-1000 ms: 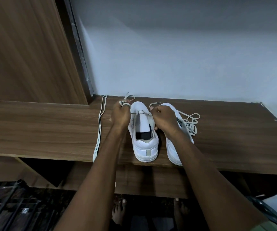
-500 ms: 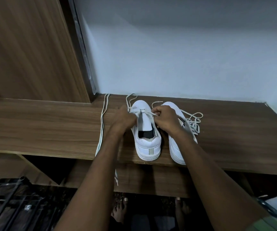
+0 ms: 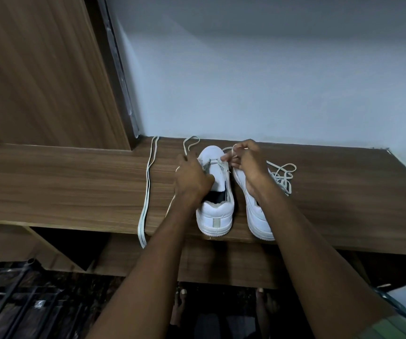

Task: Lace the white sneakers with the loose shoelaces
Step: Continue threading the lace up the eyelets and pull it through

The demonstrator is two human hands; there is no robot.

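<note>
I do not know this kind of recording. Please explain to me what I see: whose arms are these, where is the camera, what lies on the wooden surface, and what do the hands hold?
There is no machine here. The arms belong to a person who wears a camera on the head, so the one picture looks forward and down along their own arms. On the wooden shelf stand two white sneakers, heels toward the person: the left sneaker and the right sneaker. The right hand pinches the end of a shoelace that crosses the front eyelets of the left sneaker. The left hand rests on that sneaker's side; whether it grips the lace, I cannot tell. A spare lace lies doubled and straight at the left, and a tangled lace lies beyond the right sneaker.
</note>
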